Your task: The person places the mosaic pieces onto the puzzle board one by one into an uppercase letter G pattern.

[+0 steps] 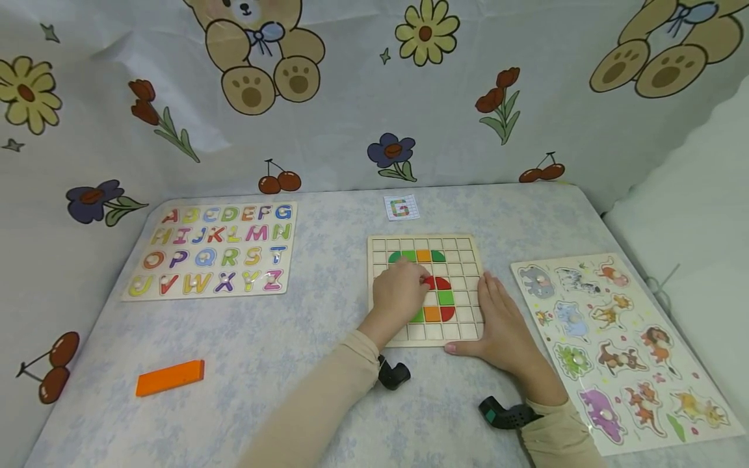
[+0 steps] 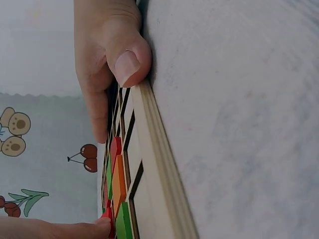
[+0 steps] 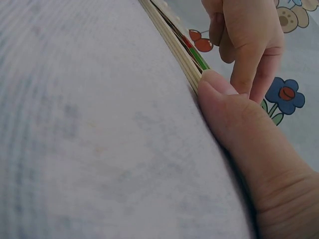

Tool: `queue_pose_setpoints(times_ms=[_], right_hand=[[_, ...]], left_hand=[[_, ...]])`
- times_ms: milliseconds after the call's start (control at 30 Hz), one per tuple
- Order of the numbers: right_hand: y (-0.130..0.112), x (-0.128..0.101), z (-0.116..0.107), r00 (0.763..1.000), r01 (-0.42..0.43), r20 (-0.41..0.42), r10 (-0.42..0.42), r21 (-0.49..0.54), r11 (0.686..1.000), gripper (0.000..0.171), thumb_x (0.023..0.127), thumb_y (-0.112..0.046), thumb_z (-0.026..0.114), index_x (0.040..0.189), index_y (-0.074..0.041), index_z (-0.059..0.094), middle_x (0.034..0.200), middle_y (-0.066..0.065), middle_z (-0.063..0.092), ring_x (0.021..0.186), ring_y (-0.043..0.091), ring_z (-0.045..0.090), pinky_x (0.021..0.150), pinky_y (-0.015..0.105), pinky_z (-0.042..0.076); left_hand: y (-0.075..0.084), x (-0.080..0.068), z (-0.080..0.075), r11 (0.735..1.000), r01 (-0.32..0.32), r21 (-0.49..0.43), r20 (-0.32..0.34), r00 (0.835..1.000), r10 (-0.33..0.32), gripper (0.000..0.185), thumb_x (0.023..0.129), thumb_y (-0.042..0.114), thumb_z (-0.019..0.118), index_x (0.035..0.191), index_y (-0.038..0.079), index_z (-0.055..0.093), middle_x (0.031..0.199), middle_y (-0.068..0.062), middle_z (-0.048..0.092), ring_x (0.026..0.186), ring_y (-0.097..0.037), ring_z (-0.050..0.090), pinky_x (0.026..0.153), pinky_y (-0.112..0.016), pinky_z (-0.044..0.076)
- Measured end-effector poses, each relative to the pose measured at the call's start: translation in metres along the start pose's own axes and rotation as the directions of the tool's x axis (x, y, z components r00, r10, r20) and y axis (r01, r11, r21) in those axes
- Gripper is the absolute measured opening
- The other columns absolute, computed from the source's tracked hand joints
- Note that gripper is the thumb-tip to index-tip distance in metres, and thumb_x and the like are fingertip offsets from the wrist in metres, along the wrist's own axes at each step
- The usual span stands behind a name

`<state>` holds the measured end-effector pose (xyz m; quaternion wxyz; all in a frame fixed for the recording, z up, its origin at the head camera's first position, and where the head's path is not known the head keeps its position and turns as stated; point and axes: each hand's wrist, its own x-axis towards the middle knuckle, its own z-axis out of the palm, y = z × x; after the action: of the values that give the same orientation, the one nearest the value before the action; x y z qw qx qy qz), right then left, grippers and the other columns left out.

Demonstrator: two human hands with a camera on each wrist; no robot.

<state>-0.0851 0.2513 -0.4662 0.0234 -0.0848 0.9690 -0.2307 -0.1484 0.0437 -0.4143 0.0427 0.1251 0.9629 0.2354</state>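
Observation:
A wooden grid board (image 1: 468, 328) lies mid-table. My left hand (image 1: 400, 292) reaches over its left part, fingertips pinching a small red tile (image 1: 430, 283). Beside that tile sits a rounded red tile (image 1: 443, 283), with a green square (image 1: 446, 298) below. Further down are an orange square (image 1: 432, 314), another rounded red tile (image 1: 447, 314) and a partly covered green tile (image 1: 417, 316). Green and orange tiles (image 1: 423, 255) form a row near the far edge. My right hand (image 1: 503, 325) rests against the board's right side, fingers straight, thumb at the near edge. The left hand hides some cells.
A small card (image 1: 401, 207) with a coloured G lies beyond the board. An alphabet puzzle (image 1: 213, 250) is at the left, an animal puzzle (image 1: 626, 351) at the right. An orange block (image 1: 170, 378) lies at the front left.

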Motion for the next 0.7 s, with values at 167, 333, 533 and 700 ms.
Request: queue_pose_setpoints(times_ms=[167,333,533,700], right_hand=[[0.0003,-0.0001,-0.0013,1.000,0.001,0.002,-0.001,-0.003,1.000,0.148,0.058,-0.075,0.080,0.157,0.003,0.003,0.166,0.020,-0.001,0.154,0.041,0.004,0.118,0.062,0.016],[0.0002,0.0008,-0.0012,1.000,0.004,-0.001,-0.004,-0.006,1.000,0.148,0.058,-0.074,0.081,0.157,0.004,0.003,0.166,0.020,-0.001,0.154,0.041,0.004,0.118,0.062,0.016],[-0.0001,0.0007,-0.0009,1.000,-0.005,0.005,0.005,-0.002,1.000,0.148,0.058,-0.074,0.081,0.156,0.004,0.003,0.166,0.021,0.000,0.154,0.041,0.004,0.118,0.062,0.016],[0.0000,-0.0007,-0.0007,1.000,-0.003,0.003,0.003,-0.006,1.000,0.147,0.059,-0.073,0.081,0.156,0.005,0.003,0.166,0.022,0.001,0.154,0.042,0.004,0.118,0.062,0.016]], left_hand=[[-0.0004,-0.0006,0.0006,1.000,0.005,-0.006,0.022,1.000,-0.005,0.015,0.092,0.030,0.071,0.102,0.024,0.080,0.098,0.002,0.064,0.068,-0.015,0.059,0.050,-0.025,0.041],[-0.0014,0.0003,0.0000,1.000,0.018,-0.003,0.012,1.000,-0.018,0.012,0.092,0.031,0.071,0.096,0.023,0.080,0.096,0.003,0.063,0.066,-0.014,0.058,0.051,-0.025,0.040],[-0.0025,0.0008,0.0003,1.000,0.024,0.010,0.020,1.000,-0.024,0.014,0.092,0.031,0.071,0.081,0.023,0.076,0.094,0.004,0.061,0.064,-0.012,0.055,0.049,-0.025,0.040],[-0.0046,-0.0028,-0.0002,1.000,0.006,0.026,0.014,1.000,-0.006,0.017,0.093,0.029,0.070,0.078,0.024,0.074,0.100,0.002,0.063,0.063,-0.012,0.055,0.049,-0.025,0.040]])
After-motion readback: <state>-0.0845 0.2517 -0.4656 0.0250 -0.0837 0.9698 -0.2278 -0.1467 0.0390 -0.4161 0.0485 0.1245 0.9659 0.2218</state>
